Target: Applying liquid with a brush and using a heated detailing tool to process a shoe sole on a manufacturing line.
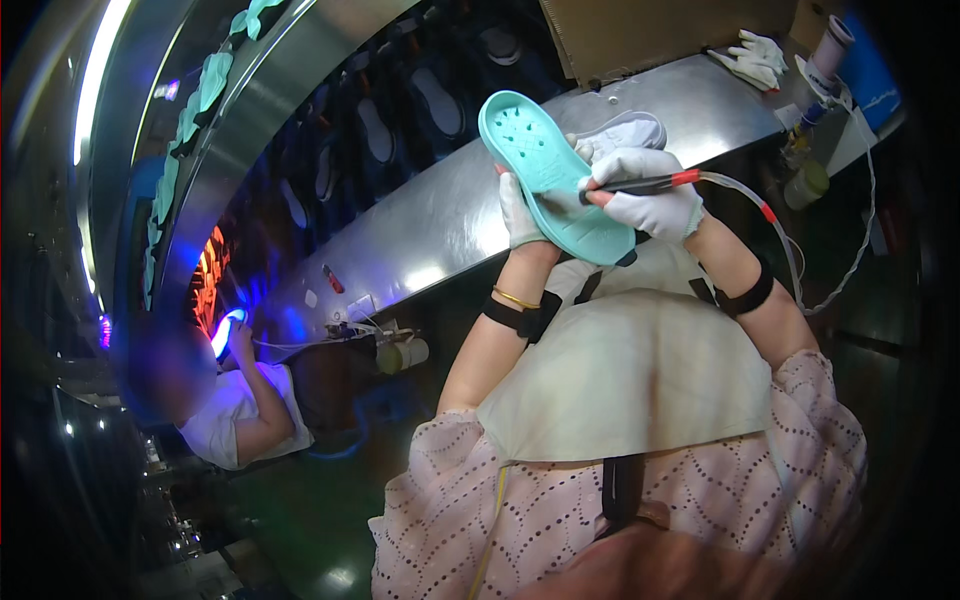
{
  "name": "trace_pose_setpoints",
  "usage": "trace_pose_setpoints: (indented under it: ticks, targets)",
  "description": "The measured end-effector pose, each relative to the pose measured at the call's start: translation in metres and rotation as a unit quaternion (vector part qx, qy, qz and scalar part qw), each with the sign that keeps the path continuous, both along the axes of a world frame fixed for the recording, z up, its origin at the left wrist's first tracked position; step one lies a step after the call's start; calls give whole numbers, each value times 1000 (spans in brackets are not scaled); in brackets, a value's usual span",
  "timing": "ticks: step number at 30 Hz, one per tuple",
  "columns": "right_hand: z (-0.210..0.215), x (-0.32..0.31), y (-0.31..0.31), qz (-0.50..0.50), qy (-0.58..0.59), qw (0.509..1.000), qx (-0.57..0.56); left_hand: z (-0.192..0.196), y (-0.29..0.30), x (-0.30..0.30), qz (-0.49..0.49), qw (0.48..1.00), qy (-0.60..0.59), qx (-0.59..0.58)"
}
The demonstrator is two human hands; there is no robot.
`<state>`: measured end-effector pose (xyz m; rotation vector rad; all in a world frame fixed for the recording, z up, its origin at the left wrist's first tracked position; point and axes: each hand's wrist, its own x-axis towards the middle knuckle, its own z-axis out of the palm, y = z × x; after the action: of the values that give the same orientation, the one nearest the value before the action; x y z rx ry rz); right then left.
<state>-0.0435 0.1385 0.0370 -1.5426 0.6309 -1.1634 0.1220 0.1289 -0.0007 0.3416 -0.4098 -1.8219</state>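
Observation:
A turquoise shoe sole point(545, 165) is tilted up in front of me, its cupped inner face with small holes toward me. My left hand point(520, 212), in a white glove with bare fingertips, is closed round its left edge. In the other glove, my right hand point(655, 200) grips a black pen-like brush point(640, 186), with red bands and a see-through tube running off its end. The brush tip meets or hovers just over the sole's inner face; I cannot tell which. Behind the right hand, a white shoe sole point(630, 132) lies on the bench.
A shiny metal bench point(395, 245) runs along the front, beside a dark rack point(330, 120) of several soles. White gloves point(755, 62) and a cardboard box point(660, 35) are at the far right. To the left, another person point(250, 410) holds a brightly lit sole.

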Motion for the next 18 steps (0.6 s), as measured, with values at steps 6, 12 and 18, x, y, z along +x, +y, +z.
trace_pose_setpoints:
  ticks: [6,12,18]
  targets:
    - [-4,6,3,10,79,993,-84,-5,-10,21,20,1000,-3,15]
    - [-7,11,-5,-3,24,997,76,-3,-20,29,-8,998,55,19]
    - [-1,30,-7,14,92,991,97,-17,-30,55,-53,988,142,27]
